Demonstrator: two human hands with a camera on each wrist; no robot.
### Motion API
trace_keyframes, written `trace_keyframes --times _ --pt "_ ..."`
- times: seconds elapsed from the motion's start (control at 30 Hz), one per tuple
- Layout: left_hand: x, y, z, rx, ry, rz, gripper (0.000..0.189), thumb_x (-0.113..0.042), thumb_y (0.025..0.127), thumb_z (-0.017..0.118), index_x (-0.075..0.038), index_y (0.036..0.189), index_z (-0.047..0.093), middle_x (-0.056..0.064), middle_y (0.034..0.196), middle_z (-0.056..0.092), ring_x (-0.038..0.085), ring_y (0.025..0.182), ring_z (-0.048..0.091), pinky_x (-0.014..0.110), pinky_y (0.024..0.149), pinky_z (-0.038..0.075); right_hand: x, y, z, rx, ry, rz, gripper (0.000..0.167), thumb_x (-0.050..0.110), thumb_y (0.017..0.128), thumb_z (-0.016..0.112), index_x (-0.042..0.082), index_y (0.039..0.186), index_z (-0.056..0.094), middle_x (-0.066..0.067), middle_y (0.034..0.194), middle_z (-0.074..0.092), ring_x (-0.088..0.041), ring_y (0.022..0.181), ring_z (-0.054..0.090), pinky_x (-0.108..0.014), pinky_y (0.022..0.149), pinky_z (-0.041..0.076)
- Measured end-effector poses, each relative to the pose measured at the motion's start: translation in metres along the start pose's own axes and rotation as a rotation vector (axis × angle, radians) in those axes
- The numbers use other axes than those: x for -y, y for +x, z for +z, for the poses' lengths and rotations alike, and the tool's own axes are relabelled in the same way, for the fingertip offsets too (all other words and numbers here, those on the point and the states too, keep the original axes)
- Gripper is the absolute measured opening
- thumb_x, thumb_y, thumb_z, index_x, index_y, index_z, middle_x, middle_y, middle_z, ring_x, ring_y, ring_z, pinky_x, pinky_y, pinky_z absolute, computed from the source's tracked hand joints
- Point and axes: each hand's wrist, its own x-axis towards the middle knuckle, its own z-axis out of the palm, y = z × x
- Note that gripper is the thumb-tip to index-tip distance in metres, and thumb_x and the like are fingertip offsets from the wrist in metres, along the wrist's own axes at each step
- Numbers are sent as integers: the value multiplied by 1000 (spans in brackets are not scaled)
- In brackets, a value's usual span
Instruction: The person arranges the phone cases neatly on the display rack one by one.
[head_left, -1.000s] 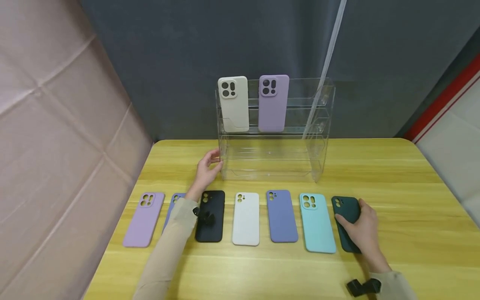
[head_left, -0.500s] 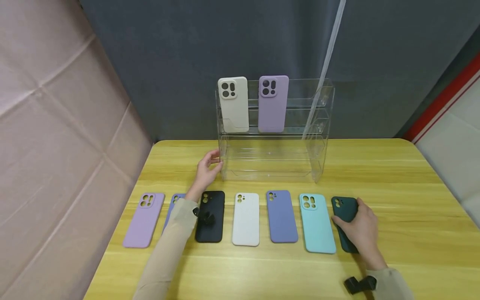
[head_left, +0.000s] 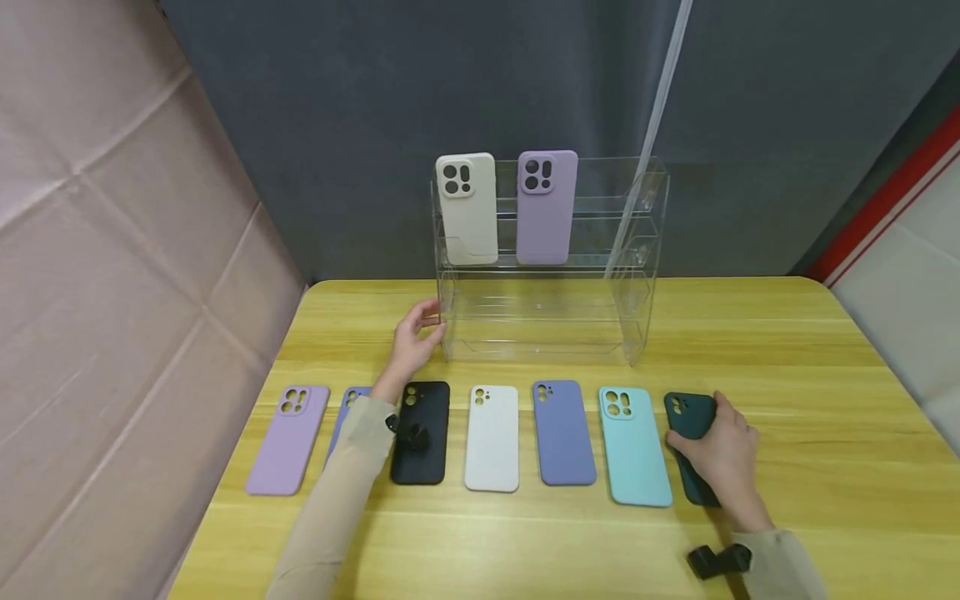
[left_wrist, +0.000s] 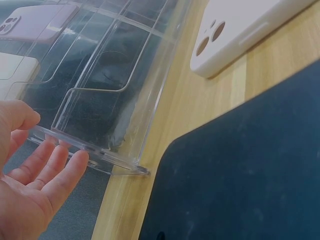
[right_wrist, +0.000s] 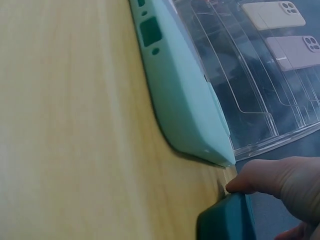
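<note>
My left hand [head_left: 411,342] reaches to the left side of a clear acrylic tiered rack [head_left: 536,342]. In the left wrist view its fingertips touch the rack's side panel, fingers loosely extended. On the right, my right hand [head_left: 726,450] grips a dark green phone case [head_left: 693,417] by its long edges, thumb at the left edge and fingers at the right. The right wrist view shows the thumb against this case, most of which is out of frame. A cream phone case [head_left: 468,217] and a lilac one [head_left: 546,217] stand in an upper tier of the rack.
Along the table lie a lilac case [head_left: 288,442], a black case [head_left: 420,442], a white case [head_left: 491,450], a blue-violet case [head_left: 564,442] and a turquoise case [head_left: 637,458]. My left sleeve partly covers another blue case [head_left: 352,402]. A dark curtain [head_left: 360,142] hangs behind.
My right thumb has moved slightly left from the dark green case's top to its left edge, with the hand shifting a little. The left hand and the rack stay still.
</note>
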Motion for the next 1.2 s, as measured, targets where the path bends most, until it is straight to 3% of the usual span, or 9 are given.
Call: trace_keyframes --times 0.5,0.77,1.2 --pt "-2 0 -1 11 -14 -8 42 10 89 54 17 129 42 38 125 44 49 108 48 59 100 34 5 9 -7 -105 95 -68 87 15 67 78 -20 133 33 -42 121 43 -54 103 43 -62 90 28" --pt "-2 0 -1 18 -15 -26 43 9 90 54 16 130 42 38 126 43 48 109 48 56 97 39 21 18 -15 -168 161 -86 84 11 67 77 -16 134 35 -39 122 45 -51 104 43 -59 88 29" --pt "-1 0 0 9 -21 -13 42 10 89 54 17 129 42 38 125 44 50 108 48 60 100 33 49 32 -22 -253 264 -150 82 11 68 75 -11 136 36 -36 126 45 -48 108 43 -57 94 31"
